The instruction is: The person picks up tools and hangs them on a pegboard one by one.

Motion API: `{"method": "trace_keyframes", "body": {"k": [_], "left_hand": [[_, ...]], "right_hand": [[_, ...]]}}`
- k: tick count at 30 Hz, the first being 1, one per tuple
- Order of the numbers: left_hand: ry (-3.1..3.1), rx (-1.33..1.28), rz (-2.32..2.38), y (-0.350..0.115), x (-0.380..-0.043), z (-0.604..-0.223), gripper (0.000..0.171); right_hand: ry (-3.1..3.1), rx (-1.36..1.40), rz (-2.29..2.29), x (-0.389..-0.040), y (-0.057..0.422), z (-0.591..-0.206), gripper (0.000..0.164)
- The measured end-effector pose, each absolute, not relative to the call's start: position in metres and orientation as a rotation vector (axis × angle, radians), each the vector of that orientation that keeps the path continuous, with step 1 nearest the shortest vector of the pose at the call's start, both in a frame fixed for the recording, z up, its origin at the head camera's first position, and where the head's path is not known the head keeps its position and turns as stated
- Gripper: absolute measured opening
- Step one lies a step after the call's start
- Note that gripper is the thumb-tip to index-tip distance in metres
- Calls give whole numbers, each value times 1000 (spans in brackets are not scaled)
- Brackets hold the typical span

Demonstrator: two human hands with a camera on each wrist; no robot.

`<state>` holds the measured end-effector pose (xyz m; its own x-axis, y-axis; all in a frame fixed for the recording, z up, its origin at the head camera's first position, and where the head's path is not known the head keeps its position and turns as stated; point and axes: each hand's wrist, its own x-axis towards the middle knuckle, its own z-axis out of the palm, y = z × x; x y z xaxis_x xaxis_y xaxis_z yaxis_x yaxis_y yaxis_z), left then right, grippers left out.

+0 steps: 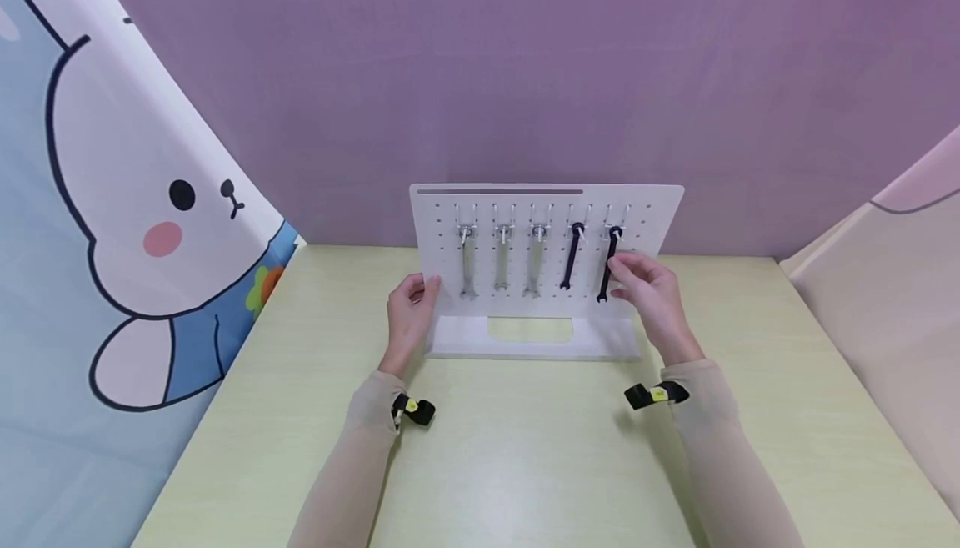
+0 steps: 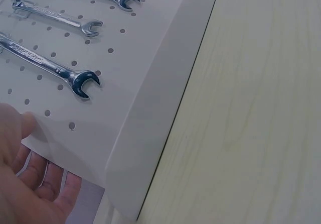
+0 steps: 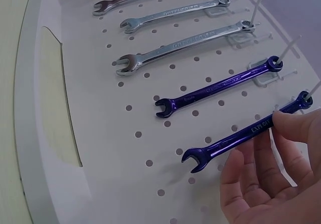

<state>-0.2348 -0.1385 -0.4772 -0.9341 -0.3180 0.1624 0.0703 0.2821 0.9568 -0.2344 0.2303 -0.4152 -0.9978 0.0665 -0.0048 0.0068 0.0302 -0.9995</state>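
A white pegboard (image 1: 429,231) stands upright on its base on the table. At its left edge, my left hand (image 1: 410,314) has its thumb on the front face and its fingers behind. My right hand (image 1: 656,302) pinches the shaft of the rightmost dark purple-blue combination wrench (image 3: 235,139), whose ring end is around a peg. Another purple-blue wrench (image 3: 215,89) hangs just left of it. Farther left hang three silver wrenches, the nearest being a larger one (image 3: 185,45). Every wrench has its open jaw end pointing down.
The pegboard's base has a rectangular cutout (image 1: 530,329) showing the pale wooden table (image 1: 517,448). A purple curtain (image 1: 525,72) rises behind the board. Printed rabbit fabric (image 1: 127,198) hangs at the left, and a pale cloth (image 1: 892,298) at the right.
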Motion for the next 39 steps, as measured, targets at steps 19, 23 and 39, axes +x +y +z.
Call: {"method": "trace_keyframes", "body": {"k": [19,23,39], "left_hand": [[-2240,214,-1685,-139,-235,-477,29],[-2234,221,-1689,-139,-235,-477,29],[-2238,226,-1692,-139,-234,-476,29]], "right_hand": [[-2172,-73,2029,-242,224,-426,14],[-2175,-27,1889,-244,222,-431,28],[-2122,19,1598,-243,215,-439,24]]}}
